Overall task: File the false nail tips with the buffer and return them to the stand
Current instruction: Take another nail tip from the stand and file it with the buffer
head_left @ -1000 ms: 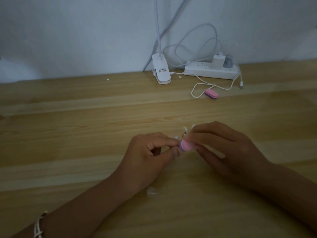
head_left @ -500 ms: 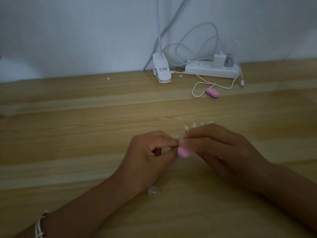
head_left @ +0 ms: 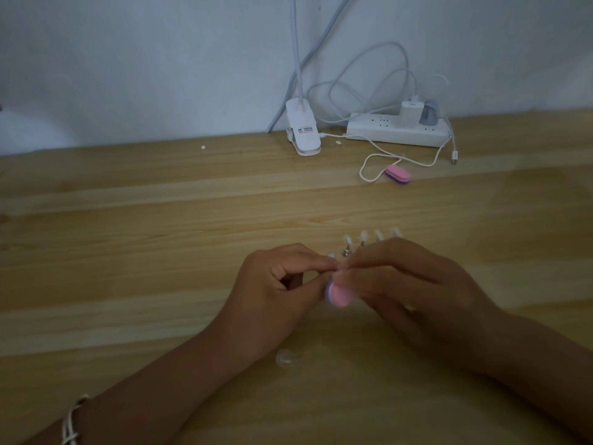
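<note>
**Dim desk against a pale wall**

A plain whitish wall [head_left: 160, 59] backs a light wooden tabletop [head_left: 128, 220] with grain running side to side. At the far edge stands a white clip-on lamp [head_left: 303, 133], its neck rising out of view. Near it lies a white power strip [head_left: 369, 131] with looping white cables [head_left: 369, 162]. The light is dull.

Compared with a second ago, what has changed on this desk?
The right hand drew the pink buffer down toward the person, a filing stroke, uncovering more tips on the stand. Nothing was taken or let go. The left hand still pinches what seems a nail tip; the loose tip, spare buffer and power strip stayed put.
</note>
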### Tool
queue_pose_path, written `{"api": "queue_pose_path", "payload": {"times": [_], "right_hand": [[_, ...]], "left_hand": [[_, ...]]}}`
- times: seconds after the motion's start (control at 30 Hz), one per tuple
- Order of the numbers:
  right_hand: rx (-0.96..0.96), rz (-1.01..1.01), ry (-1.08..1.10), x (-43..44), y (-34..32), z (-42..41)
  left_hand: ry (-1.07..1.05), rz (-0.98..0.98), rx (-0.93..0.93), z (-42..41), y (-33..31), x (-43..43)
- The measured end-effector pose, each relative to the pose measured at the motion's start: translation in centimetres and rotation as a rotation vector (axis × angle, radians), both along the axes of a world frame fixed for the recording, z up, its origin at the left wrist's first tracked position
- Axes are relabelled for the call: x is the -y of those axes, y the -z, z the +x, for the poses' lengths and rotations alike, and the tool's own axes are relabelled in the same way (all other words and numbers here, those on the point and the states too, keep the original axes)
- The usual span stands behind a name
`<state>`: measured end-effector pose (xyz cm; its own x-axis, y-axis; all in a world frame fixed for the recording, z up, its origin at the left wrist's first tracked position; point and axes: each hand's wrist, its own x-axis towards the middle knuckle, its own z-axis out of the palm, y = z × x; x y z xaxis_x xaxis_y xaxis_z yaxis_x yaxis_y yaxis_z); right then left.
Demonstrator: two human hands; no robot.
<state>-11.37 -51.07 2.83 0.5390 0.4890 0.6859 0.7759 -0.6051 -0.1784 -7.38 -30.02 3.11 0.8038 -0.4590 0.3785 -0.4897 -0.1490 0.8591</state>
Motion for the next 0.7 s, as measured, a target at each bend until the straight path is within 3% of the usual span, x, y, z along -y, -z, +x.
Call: {"api": "queue_pose_path", "payload": {"times": [0.2, 0.3, 0.5, 0.7], "right_hand": [[-0.011, -0.001, 0.054, 1.2, -0.2, 0.7], [-0.002, 0.026, -0.021, 0.1, 0.1, 0.2], [-0.009, 0.047, 0.090, 1.5, -0.3, 0.9], [0.034, 0.010, 0.018, 0.2, 0.1, 0.2]], "left_hand": [[-0.024, -0.032, -0.086, 0.0, -0.1, 0.2], [0.027, -0.067, -0.131, -0.1, 0.0, 0.1], [0.015, -0.054, -0.132, -0.2, -0.1, 0.3], [0.058, -0.072, -0.111, -0.2, -0.4, 0.2]]}}
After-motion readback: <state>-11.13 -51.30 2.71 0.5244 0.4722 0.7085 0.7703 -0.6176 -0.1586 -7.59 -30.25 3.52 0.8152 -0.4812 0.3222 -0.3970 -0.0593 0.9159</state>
